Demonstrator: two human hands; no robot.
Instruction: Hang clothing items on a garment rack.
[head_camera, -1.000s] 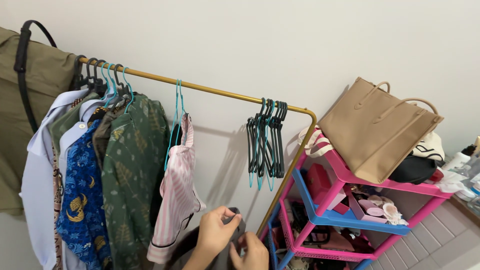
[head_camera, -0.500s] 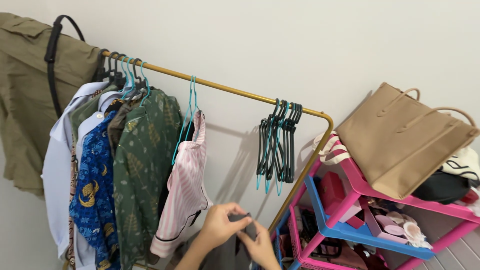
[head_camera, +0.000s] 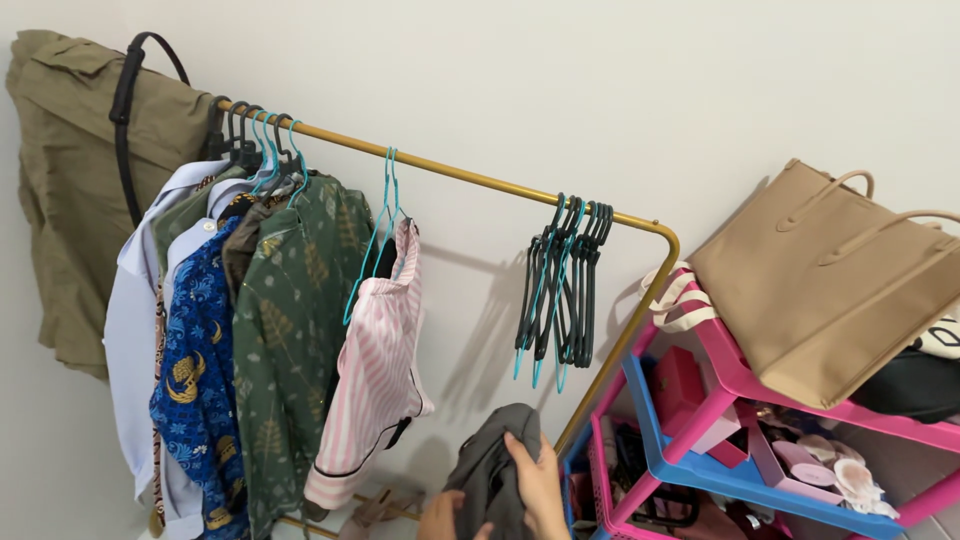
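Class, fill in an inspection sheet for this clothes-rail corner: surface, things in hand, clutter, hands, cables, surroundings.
Surface: gold rail against a pale wall.
Things in hand: dark grey garment, bunched.
Clutter: hung shirts, pink striped top, empty hangers, tan bag on pink and blue shelf rack.
Hands: right hand and left hand grip the garment.
Cables: nothing seen.
Surroundings: olive jacket draped on the rail end.
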